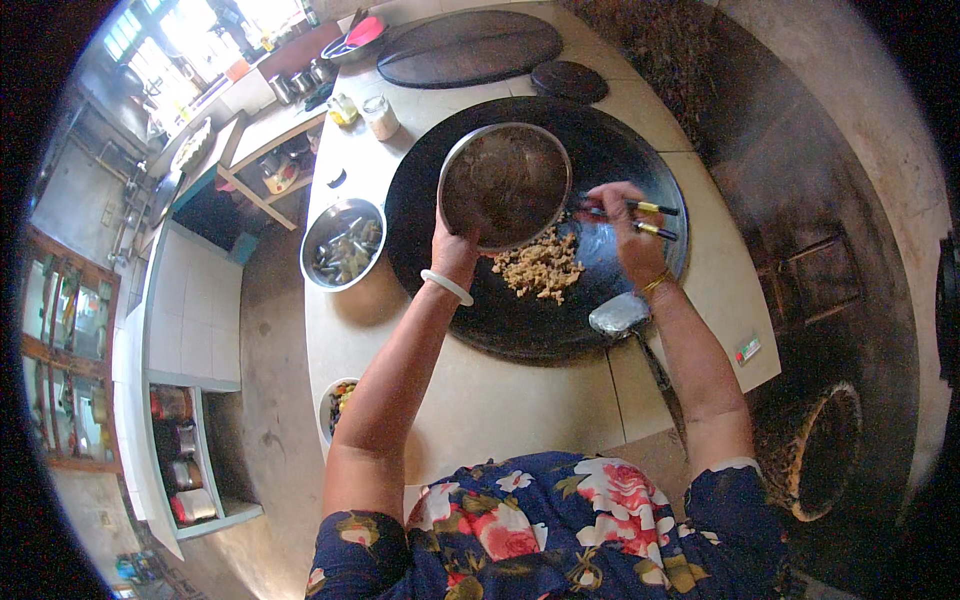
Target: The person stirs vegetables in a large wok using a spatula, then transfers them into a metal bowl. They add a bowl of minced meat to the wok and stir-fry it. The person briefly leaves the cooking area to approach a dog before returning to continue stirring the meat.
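My left hand (454,251) grips the near rim of a round metal bowl (506,186), tilted on its side over a large black wok (487,326). The bowl's underside or inside faces me; I cannot tell which. Chopped, light brown food (541,266) lies in the wok just below the bowl. On the right, my right hand (630,232) is closed around a pair of chopsticks (656,208) with pale and dark ends, their other ends near the bowl's edge. A metal spatula (621,315) rests at the wok's near right rim, its handle running towards me.
Left of the wok stands a metal bowl of sliced vegetables (345,246), with a smaller bowl of colourful food (337,405) nearer me. Two glass jars (381,118) stand at the back left. A large dark round lid (470,49) and a small one (569,82) lie behind the wok.
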Motion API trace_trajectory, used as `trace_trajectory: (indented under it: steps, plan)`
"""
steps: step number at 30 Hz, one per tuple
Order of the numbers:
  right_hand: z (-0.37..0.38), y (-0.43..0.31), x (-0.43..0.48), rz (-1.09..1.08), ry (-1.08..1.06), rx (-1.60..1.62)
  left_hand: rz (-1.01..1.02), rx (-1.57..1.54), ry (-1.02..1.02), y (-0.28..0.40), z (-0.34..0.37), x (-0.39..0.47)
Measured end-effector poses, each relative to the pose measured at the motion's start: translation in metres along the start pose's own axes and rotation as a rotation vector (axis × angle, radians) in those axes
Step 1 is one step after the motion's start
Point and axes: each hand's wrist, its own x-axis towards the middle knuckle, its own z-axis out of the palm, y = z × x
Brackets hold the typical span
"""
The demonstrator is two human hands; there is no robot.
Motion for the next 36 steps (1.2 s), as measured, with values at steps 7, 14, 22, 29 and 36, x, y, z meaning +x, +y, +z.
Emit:
trace_trajectory:
  steps: [7,14,22,29,36]
  plan:
    - [0.008,0.011,0.001,-0.106,-0.097,-0.069,-0.066,0.064,0.019,0.029,0.016,-0.012]
    - [0.008,0.002,0.002,-0.130,-0.192,-0.026,0.151,0.542,0.040,0.037,0.018,-0.010]
    - [-0.004,0.005,-0.006,-0.332,-0.262,-0.366,0.547,0.990,0.087,0.048,0.022,-0.006]
    - [-0.012,0.050,-0.050,-0.289,-0.522,-0.654,0.468,0.611,0.370,0.020,0.003,0.006]
    - [-0.002,0.078,-0.109,-0.056,-0.778,-0.667,-0.622,-0.451,0.200,0.002,-0.011,-0.017]
